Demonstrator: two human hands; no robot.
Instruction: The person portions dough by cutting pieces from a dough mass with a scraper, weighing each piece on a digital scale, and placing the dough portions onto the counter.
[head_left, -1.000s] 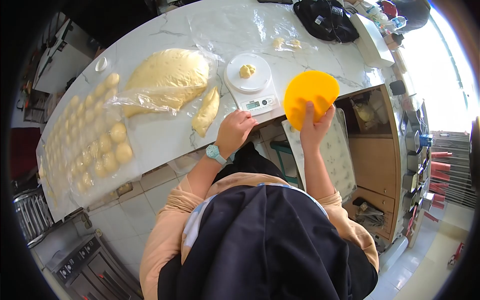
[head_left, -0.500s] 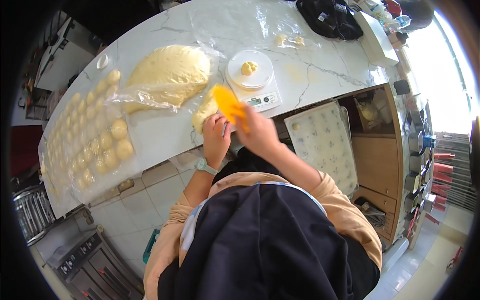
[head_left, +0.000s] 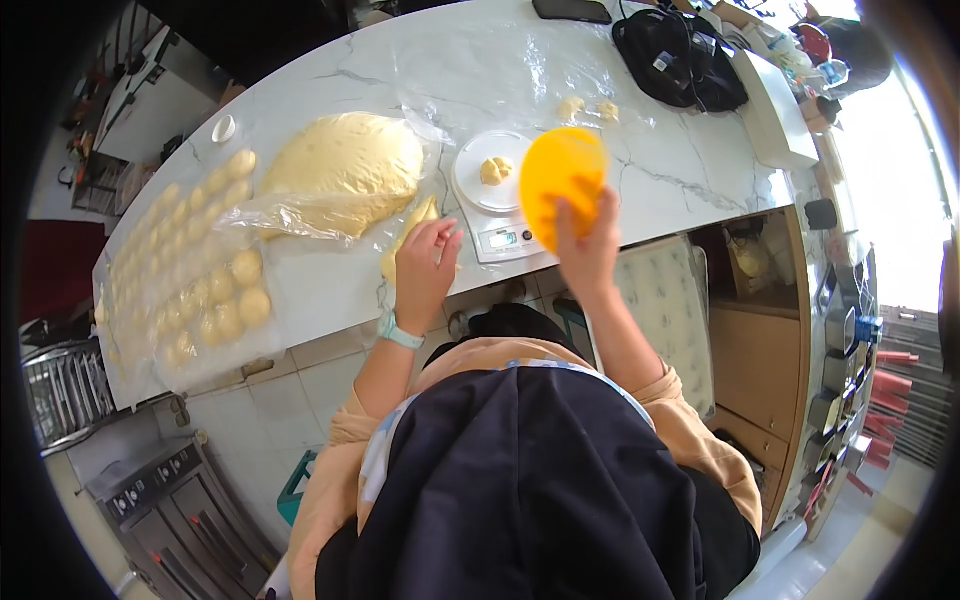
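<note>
My right hand grips a yellow dough scraper, raised beside the white digital scale. On the scale's round plate rests a small lump of dough. My left hand is at a strip of yellow dough near the counter's front edge; its fingers are apart and partly cover the strip. Behind and to the left lies a large mass of dough, partly wrapped in clear plastic. Rows of dough balls sit under plastic film farther left.
The marble counter also bears two small dough pieces, a black bag, a phone, a white box and a small white cup. Below on the right, a pale tray stands beside a wooden cabinet.
My right hand has moved right with the scraper, away from the dough strip to the scale's right side. My left hand has lifted slightly and its fingers have spread.
</note>
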